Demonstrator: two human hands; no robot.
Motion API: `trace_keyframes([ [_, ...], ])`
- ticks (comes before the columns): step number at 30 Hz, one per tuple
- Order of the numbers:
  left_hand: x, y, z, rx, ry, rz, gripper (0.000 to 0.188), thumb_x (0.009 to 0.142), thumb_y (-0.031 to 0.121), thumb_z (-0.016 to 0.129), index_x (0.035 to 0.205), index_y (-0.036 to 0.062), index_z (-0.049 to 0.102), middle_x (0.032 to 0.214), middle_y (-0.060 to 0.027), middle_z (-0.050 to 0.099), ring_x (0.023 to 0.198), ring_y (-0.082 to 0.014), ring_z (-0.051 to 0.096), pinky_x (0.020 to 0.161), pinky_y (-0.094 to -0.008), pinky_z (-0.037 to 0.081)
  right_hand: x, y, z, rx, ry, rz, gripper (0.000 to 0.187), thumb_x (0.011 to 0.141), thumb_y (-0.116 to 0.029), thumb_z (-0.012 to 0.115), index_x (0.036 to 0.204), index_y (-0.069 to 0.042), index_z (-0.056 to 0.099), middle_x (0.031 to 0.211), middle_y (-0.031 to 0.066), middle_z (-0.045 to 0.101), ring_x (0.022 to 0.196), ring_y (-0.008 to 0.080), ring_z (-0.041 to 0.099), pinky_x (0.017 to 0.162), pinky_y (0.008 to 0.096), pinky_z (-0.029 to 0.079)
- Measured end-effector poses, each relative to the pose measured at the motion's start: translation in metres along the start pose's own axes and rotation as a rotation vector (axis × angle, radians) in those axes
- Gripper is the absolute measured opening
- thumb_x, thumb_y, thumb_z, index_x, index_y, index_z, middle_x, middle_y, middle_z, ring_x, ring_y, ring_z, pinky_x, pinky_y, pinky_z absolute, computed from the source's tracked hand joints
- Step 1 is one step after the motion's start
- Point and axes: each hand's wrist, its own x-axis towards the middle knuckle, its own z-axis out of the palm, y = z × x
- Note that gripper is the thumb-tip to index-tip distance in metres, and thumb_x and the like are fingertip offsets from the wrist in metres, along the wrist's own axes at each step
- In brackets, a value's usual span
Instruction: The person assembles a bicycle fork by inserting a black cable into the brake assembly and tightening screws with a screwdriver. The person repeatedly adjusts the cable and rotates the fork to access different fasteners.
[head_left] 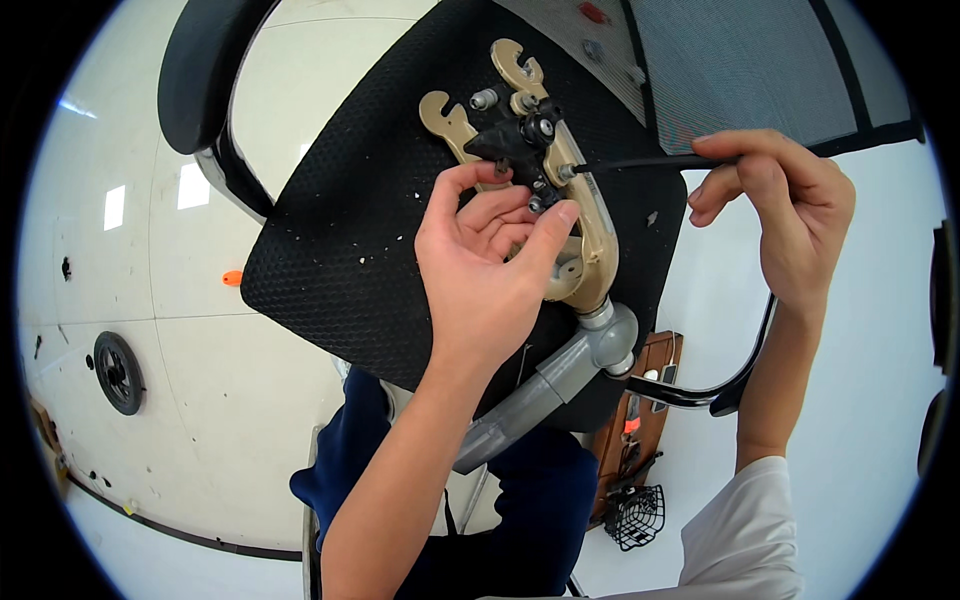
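A tan bicycle fork point(592, 222) lies across the black chair seat, its two hooked ends pointing away and its base joined to a grey tube point(535, 400). Against one leg of the fork sits a black brake caliper point(512, 140) with bolts. My left hand point(480, 270) is closed around the near end of the caliper, fingertips partly hidden. In the fingers of my right hand point(795, 205) is a thin black rod-like tool, seemingly a hex key point(640, 163), whose tip meets a silver bolt point(567, 172) on the fork leg.
The chair seat point(330, 220) has an armrest point(200, 80) at the left and a mesh backrest point(740, 70) at the far right. A small wheel point(119, 372) lies on the floor at the left. An orange piece point(232, 278) and a black basket point(635, 518) are also around.
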Motion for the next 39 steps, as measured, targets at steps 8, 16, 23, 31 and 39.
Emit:
trace_keyframes([
  [8, -0.003, 0.0, 0.002, 0.037, -0.022, 0.052, 0.045, 0.08, 0.0, 0.078, 0.112, -0.005, 0.047, 0.096, -0.016, 0.064, 0.084, -0.0117, 0.063, 0.074, -0.0226, 0.054, 0.007, -0.008, 0.012, -0.003, 0.222, 0.234, 0.048, 0.099, -0.035, 0.057, 0.074, 0.004, 0.07, 0.044, 0.006, 0.055, 0.033, 0.0109, 0.052, 0.035, 0.02, 0.04],
  [16, -0.004, 0.002, 0.001, -0.015, 0.011, -0.029, 0.046, 0.081, 0.001, 0.077, 0.115, -0.004, 0.048, 0.097, -0.0151, 0.066, 0.087, -0.0134, 0.064, 0.078, -0.0246, 0.053, 0.013, 0.025, -0.012, 1.12, -0.119, 0.57, 0.037, 0.103, -0.028, 0.047, 0.086, 0.001, 0.062, 0.046, 0.0022, 0.052, 0.031, 0.0073, 0.042, 0.03, 0.0199, 0.034],
  [23, 0.001, 0.003, -0.002, -0.193, 0.036, -0.202, 0.037, 0.088, 0.012, 0.071, 0.118, -0.0027, 0.055, 0.102, -0.0098, 0.065, 0.089, -0.0159, 0.063, 0.084, -0.0272, 0.049, 0.007, 0.013, -0.003, 1.207, -0.115, 0.561, 0.035, 0.104, -0.026, 0.044, 0.097, 0.003, 0.062, 0.069, 0.0048, 0.063, 0.054, 0.0128, 0.062, 0.05, 0.0225, 0.051],
  [31, 0.002, 0.005, -0.011, -0.297, -0.078, -0.268, 0.03, 0.093, 0.021, 0.066, 0.114, -0.001, 0.063, 0.105, -0.0059, 0.065, 0.092, -0.0134, 0.059, 0.084, -0.0257, 0.048, 0.005, 0.011, -0.016, -0.319, -0.053, -0.222, 0.025, 0.097, -0.009, 0.057, 0.119, -0.001, 0.066, 0.079, 0.0074, 0.067, 0.066, 0.0117, 0.065, 0.059, 0.0227, 0.051],
  [39, 0.003, 0.003, -0.01, -0.171, -0.052, -0.227, 0.031, 0.085, 0.012, 0.077, 0.11, -0.0008, 0.066, 0.1, -0.0072, 0.068, 0.085, -0.01, 0.062, 0.083, -0.0243, 0.049, 0.001, -0.005, 0.004, -0.104, 0.143, 0.18, 0.025, 0.098, -0.013, 0.056, 0.115, 0.0, 0.068, 0.057, 0.0038, 0.061, 0.048, 0.0088, 0.059, 0.048, 0.0204, 0.048],
])
